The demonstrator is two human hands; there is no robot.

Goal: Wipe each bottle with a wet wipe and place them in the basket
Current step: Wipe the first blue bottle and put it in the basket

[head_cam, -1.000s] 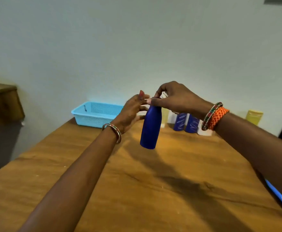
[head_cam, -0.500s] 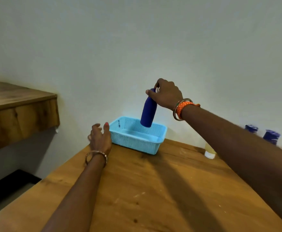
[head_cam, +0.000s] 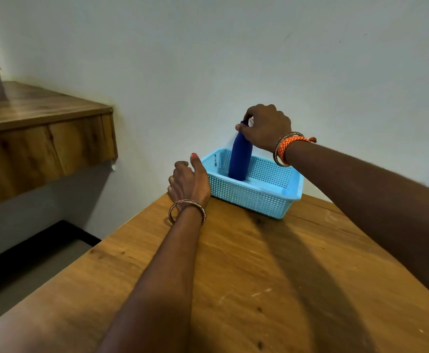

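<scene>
A dark blue bottle [head_cam: 240, 159] stands upright inside the light blue mesh basket [head_cam: 254, 197] at the table's far left corner. My right hand [head_cam: 265, 127] grips the bottle's top from above; a bit of white shows between its fingers, and I cannot tell what it is. My left hand [head_cam: 189, 182] is beside the basket's left end, thumb up near the rim, fingers loosely curled and holding nothing. The bottle's base is down at the basket floor.
The wooden table [head_cam: 259, 289] ends just left of my left hand, with floor below. A wooden shelf [head_cam: 42, 138] juts from the wall at the left. A plain wall rises directly behind the basket.
My right hand carried the blue bottle left over the basket and lowered it inside. My left hand let go of the bottle and moved to the basket's left end.
</scene>
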